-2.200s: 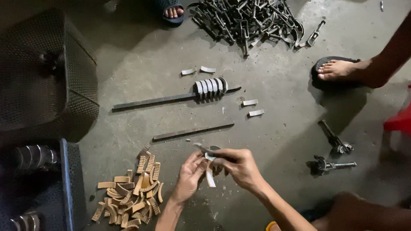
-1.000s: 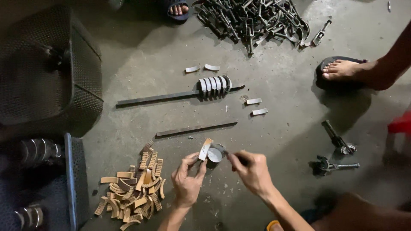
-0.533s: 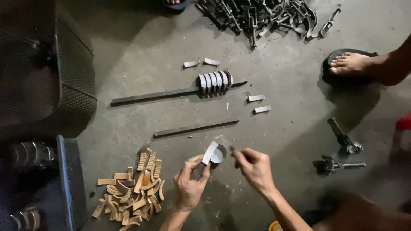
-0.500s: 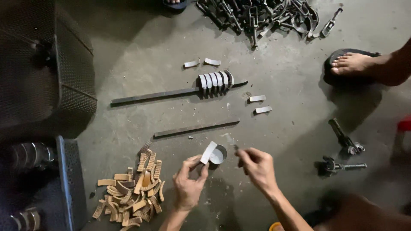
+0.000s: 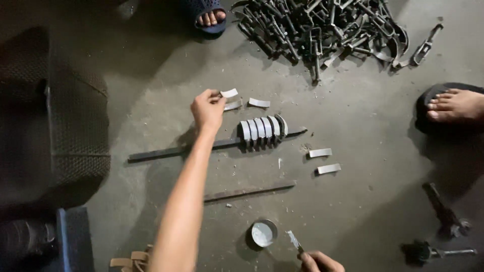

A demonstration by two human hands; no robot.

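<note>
My left hand [image 5: 207,110] is stretched far out and pinches a small curved grey metal piece [image 5: 229,93]. Two more such pieces [image 5: 259,103] lie just beside it on the concrete floor. Just below the hand, several curved pieces stand in a row [image 5: 262,131] on a long flat bar [image 5: 171,151]. My right hand [image 5: 320,262] is at the bottom edge, shut on a small thin applicator [image 5: 294,240]. A small round tin of white paste [image 5: 263,233] sits on the floor to its left.
A pile of dark metal clamps [image 5: 327,30] lies at the top. Other people's sandalled feet [image 5: 456,103] [image 5: 209,15] rest at the right and at the top. Two curved pieces [image 5: 325,161], a thin rod [image 5: 249,191], bolts [image 5: 443,216], a mesh basket [image 5: 55,126] and tan strips [image 5: 128,262] surround me.
My left hand left the tin and reached up to the far curved pieces, taking hold of one. The tin now sits on the floor. My right hand dropped toward the bottom edge.
</note>
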